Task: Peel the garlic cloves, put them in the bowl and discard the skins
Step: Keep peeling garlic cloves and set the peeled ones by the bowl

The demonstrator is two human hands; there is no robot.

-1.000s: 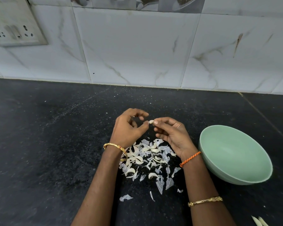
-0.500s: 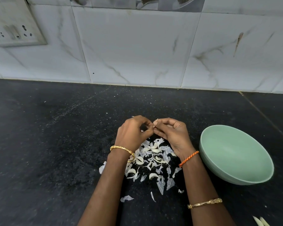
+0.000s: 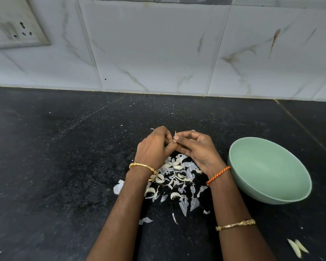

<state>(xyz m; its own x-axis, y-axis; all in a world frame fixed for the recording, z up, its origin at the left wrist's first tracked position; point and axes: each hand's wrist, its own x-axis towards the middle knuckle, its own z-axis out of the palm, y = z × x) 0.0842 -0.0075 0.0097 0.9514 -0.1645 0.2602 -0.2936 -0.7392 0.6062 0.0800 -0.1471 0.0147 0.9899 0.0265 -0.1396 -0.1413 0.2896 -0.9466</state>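
Mint-green bowl lower right looked empty. Both hands, left and right, pinched one clove mid-frame above skins littering the surface. Barely started, probably.

No readable text, labels, brands, numbers or signs anywhere in the head view.
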